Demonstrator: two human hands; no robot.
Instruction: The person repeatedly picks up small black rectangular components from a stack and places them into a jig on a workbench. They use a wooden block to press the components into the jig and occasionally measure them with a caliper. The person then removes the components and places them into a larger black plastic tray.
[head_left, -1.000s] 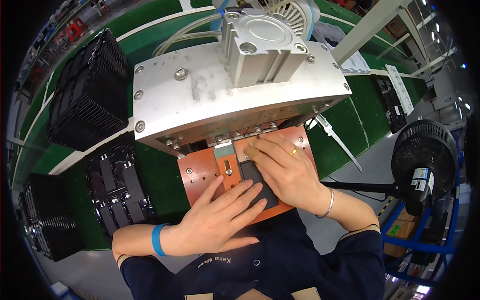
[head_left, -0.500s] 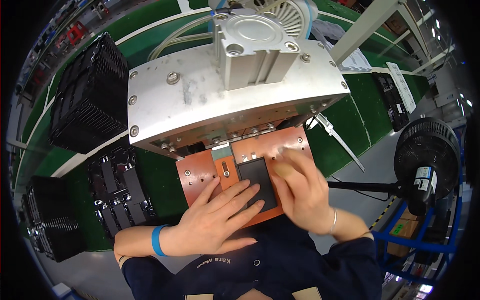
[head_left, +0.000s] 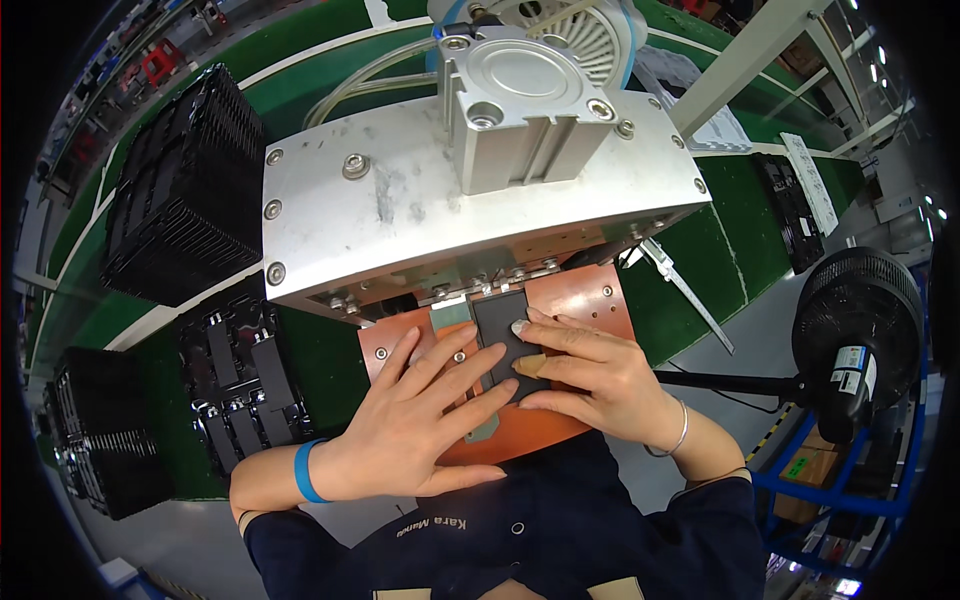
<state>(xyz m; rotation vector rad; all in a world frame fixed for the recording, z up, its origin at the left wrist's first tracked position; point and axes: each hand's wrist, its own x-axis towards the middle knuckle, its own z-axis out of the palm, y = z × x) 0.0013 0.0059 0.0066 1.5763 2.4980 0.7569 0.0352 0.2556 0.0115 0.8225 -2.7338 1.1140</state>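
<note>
A flat black rectangular block (head_left: 497,316) lies on an orange fixture plate (head_left: 545,430), its far end close beneath the front of a silver metal press (head_left: 400,200). My left hand (head_left: 415,430) is spread flat, open, its fingertips reaching over the block's left side and the plate beside it. From the right, my right hand (head_left: 595,378) rests outstretched fingers on the block's top and right side; one finger wears a tan cover. The fingers hide much of the block's near half. A silver cylinder block (head_left: 525,110) stands on top of the press.
Stacked black plastic trays (head_left: 190,190) stand at the left, with a loaded black tray (head_left: 240,370) nearer me. Calipers (head_left: 680,285) lie on the green bench right of the press. A black fan (head_left: 855,330) stands at the far right, above a blue frame (head_left: 850,490).
The black block has slid away from me, toward the press. My right hand has come from beside the plate onto the block. My left hand stays spread over its left side.
</note>
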